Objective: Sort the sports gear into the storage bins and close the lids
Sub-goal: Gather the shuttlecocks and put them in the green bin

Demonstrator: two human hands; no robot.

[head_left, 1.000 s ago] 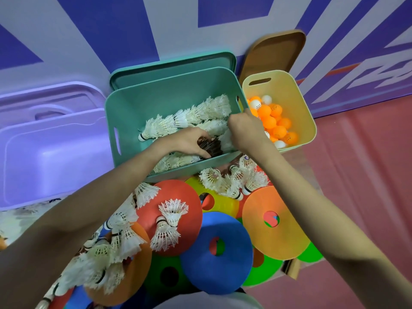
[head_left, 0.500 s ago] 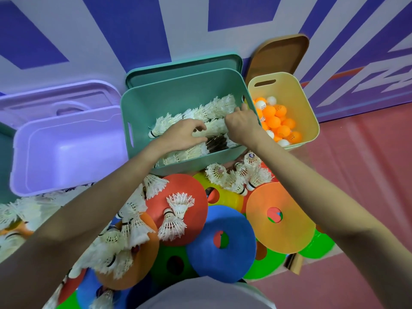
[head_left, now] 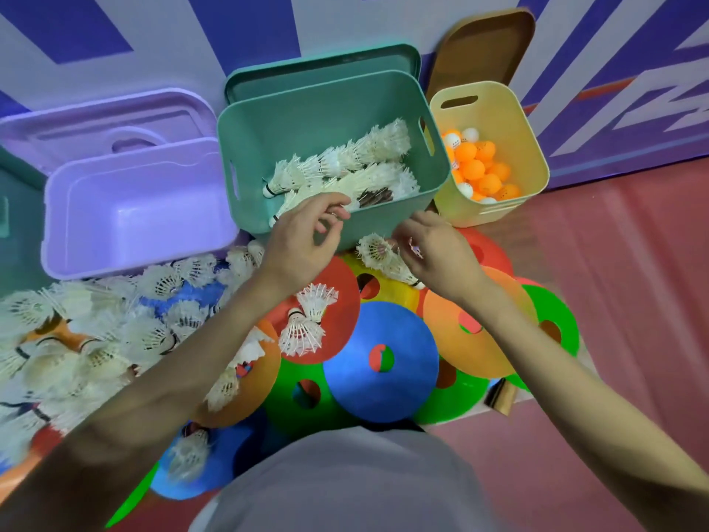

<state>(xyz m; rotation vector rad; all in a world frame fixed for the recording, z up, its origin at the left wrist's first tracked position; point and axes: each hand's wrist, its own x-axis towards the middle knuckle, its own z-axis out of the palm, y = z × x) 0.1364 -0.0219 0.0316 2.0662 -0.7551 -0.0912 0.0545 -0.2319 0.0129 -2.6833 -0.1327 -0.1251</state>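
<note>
Hands (head_left: 307,240) empty over white feathered shuttlecocks (head_left: 378,253).

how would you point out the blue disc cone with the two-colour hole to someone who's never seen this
Start at the teal bin holding shuttlecocks, against the wall between the purple bin and the yellow bin. Come straight toward the person over the pile of flat discs. It is the blue disc lying on top, near the middle; its centre hole shows half red, half green.
</note>
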